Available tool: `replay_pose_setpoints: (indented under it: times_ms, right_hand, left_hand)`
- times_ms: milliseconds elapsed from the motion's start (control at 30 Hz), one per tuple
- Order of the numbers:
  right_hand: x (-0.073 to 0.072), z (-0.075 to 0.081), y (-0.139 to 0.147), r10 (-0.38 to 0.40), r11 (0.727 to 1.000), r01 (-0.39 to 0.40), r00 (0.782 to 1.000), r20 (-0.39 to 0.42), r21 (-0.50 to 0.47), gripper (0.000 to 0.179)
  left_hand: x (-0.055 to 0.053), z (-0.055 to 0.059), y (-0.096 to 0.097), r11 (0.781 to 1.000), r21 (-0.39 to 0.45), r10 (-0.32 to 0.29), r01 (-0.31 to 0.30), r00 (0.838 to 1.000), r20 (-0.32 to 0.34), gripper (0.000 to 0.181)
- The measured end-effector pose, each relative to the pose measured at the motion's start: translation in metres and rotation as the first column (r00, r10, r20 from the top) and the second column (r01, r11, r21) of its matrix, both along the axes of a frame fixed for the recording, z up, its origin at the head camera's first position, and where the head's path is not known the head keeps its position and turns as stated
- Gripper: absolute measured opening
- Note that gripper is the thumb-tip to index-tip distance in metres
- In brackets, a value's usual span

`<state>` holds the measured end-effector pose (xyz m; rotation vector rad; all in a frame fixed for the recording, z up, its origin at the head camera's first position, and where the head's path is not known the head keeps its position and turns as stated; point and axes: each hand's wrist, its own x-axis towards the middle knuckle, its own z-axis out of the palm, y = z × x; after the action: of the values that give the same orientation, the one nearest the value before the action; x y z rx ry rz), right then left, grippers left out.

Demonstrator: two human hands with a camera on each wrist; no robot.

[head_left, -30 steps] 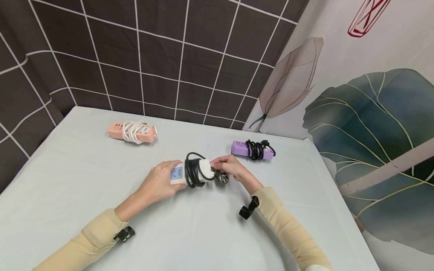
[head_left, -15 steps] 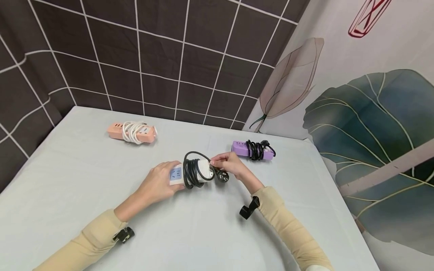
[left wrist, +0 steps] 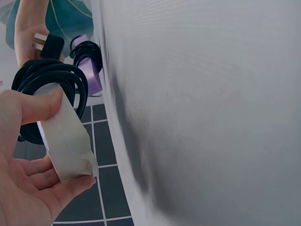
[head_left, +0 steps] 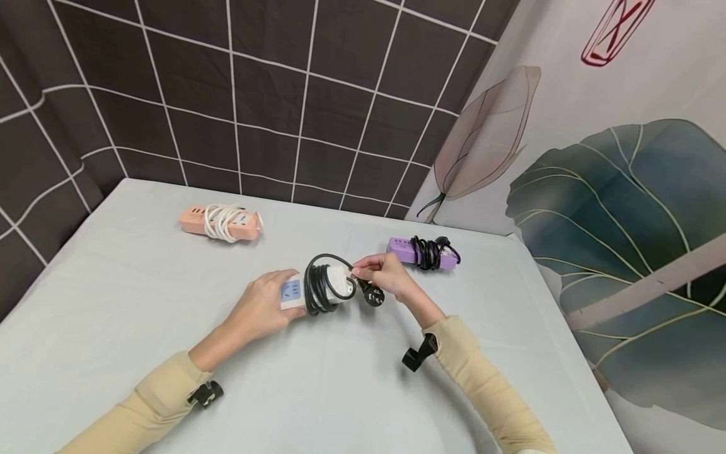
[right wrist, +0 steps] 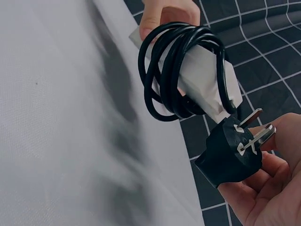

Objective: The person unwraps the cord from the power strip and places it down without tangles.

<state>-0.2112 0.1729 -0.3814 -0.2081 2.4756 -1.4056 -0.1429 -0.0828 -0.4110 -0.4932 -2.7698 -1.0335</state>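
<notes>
My left hand (head_left: 263, 304) grips the left end of a white power strip (head_left: 289, 291), thumb on one side and fingers round the other, as the left wrist view also shows. Black cord (head_left: 320, 289) is wound several times round its middle, with one loose loop standing out at the top. At the strip's right end, my right hand (head_left: 388, 276) pinches the cord between thumb and fingers. The black plug (right wrist: 230, 153) hangs just below those fingertips, its metal prongs facing the right wrist camera. The strip is held up above the table, its shadow beneath.
A pink power strip (head_left: 246, 228) wrapped in white cord lies at the back left of the white-covered table (head_left: 317, 391). Further right lies a purple power strip (head_left: 401, 250) with black cord, just behind my right hand. A dark gridded cloth (head_left: 266, 94) hangs behind.
The strip has shifted slightly left in my left hand. The loose loop of cord has widened, and the plug has swung a little away from the strip's end.
</notes>
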Motion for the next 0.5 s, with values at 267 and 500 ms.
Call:
replay_pose_setpoints:
  times_ms: [267,500]
  right_hand:
    - [0.006,0.007,0.0,0.03,0.999,-0.031,0.999,-0.028,-0.043,0.021]
    - [0.012,0.01,0.001,0.034,0.999,-0.037,0.997,-0.063,-0.039,0.02]
  left_hand:
    - [0.0,-0.001,-0.002,1.0,0.003,0.009,-0.009,1.0,-0.005,0.071]
    - [-0.001,-0.002,-0.004,1.0,0.01,0.018,-0.018,1.0,-0.008,0.072]
